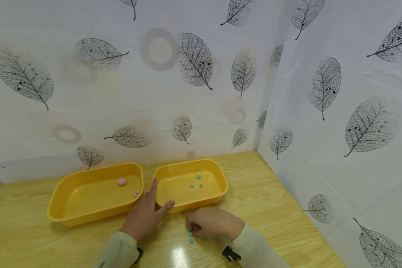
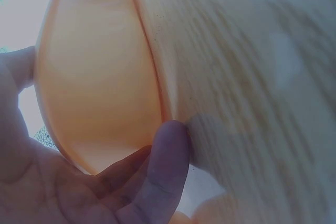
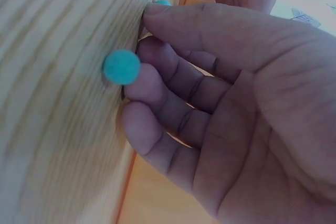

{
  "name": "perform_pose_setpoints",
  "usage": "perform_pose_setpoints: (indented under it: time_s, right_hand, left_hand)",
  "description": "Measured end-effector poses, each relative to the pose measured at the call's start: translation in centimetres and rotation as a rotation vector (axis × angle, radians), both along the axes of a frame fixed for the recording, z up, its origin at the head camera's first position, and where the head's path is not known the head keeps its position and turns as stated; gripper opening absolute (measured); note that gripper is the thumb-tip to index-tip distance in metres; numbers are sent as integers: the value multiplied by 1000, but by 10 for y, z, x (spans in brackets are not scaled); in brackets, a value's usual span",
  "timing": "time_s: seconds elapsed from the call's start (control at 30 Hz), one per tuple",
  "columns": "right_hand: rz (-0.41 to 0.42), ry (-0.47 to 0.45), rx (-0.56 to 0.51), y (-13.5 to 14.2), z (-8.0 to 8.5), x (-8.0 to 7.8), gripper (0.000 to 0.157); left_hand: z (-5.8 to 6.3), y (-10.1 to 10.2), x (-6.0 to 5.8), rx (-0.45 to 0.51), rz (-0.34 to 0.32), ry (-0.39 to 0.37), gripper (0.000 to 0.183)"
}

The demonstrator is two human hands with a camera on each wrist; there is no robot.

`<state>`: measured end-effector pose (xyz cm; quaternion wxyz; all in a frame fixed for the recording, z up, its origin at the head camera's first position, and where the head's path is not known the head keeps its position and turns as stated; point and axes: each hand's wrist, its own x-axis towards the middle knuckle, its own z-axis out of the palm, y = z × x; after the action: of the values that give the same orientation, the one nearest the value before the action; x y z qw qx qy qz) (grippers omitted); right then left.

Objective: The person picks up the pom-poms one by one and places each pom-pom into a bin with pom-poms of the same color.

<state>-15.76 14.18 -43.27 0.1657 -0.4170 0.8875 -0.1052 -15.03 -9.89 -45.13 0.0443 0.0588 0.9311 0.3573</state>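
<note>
My left hand lies at the near left corner of the smaller yellow tray, with index finger and thumb spread along its rim. In the left wrist view its fingers touch the tray's wall. My right hand is low over the table in front of this tray, fingers bent. A teal ball is at its thumb and index tips; whether they pinch it is hidden. Another teal ball lies just nearer. A third teal ball sits beside the other fingertips.
Inside the smaller tray are a larger teal ball and two small ones. To the left stands a larger yellow tray holding a pink ball and small pink pieces. A leaf-patterned curtain borders the wooden table behind and right.
</note>
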Motion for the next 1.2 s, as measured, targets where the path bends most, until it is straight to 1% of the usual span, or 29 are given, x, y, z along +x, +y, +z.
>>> perform_pose_setpoints:
  time_s: [0.37,0.7,1.0,1.2]
  right_hand:
    - [8,18,-8,0,1,2,14]
    - [17,51,-7,0,-2,2,13]
    - [28,53,-21,1,-8,0,13]
    - [2,33,-7,1,-7,0,12]
  left_hand:
    - [1,0,1,5,1,-12,111]
    - [0,0,1,2,-9,-2,111]
    - [0,0,1,7,-13,5,111]
    - [-1,0,1,10,-13,7,111]
